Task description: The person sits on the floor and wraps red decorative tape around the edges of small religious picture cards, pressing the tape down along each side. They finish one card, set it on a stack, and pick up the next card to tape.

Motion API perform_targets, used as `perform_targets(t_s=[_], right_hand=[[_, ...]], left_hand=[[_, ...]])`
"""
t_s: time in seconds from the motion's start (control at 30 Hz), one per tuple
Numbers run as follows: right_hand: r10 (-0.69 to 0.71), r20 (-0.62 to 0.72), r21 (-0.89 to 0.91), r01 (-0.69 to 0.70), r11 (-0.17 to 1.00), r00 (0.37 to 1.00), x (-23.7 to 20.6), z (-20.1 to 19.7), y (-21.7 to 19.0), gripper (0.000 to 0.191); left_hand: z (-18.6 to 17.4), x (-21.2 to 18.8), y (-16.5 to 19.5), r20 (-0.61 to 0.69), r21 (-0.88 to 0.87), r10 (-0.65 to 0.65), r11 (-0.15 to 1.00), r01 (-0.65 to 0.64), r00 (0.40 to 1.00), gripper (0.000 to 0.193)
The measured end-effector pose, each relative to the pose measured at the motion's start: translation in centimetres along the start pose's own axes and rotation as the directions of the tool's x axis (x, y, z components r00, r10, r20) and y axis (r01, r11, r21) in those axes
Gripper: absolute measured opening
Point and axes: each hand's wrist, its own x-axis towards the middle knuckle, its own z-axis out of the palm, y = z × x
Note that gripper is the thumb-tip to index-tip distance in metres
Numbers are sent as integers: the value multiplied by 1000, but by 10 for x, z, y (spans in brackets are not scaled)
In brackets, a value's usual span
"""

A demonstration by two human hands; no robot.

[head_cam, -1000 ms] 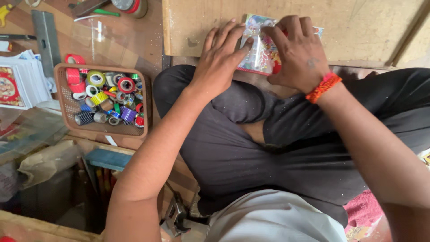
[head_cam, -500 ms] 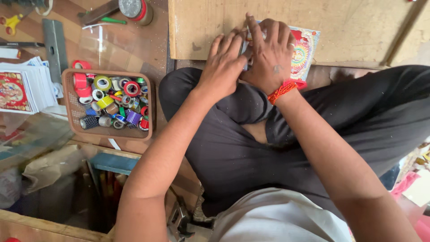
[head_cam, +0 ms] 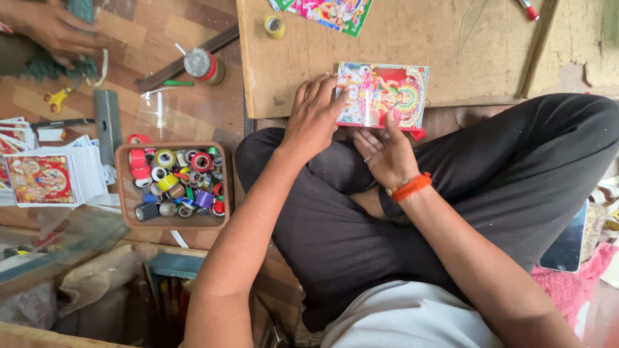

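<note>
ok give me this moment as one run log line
left hand: flat on picture card edge | right hand: palm up under card's near edge | card: on wooden board | basket of tape rolls: left, untouched

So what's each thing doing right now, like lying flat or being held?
Picture card: flat at the board's near edge, under both hands.
Left hand: palm down, pressing the card's left edge.
Right hand: palm up, fingers touching the card's lower edge.
Board: lying flat, bearing the card.
Tape basket: on the floor, full of rolls.
Card stack: piled beside the basket.
Scissors: lying on the floor, untouched.
</note>
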Motion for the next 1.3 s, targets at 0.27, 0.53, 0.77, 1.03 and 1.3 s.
perform_targets(t_s=[0.27, 0.53, 0.77, 1.03, 1.3], right_hand=[[-208, -111, -160, 189, 969, 972, 10, 7, -6, 30], [-624, 301, -603, 651, 461, 721, -91, 40, -74, 15], [-488, 622, -735, 671, -96, 612, -172, 52, -126, 16], [-237, 747, -641, 580, -503, 620, -215, 59, -148, 23], [-226, 788, -566, 528, -633, 573, -209, 60, -150, 18]], left_hand=[[-18, -5, 27, 74, -104, -116, 987, 123, 990, 74], [-83, 23, 109, -294, -564, -286, 823, 76, 912, 36], [-96, 59, 135, -287, -514, -222, 857, 46, 932, 30], [-57, 50, 145, 233, -936, -220, 214, 280, 947, 32], [-38, 33, 191, -306, -950, -650, 258, -177, 696, 27]])
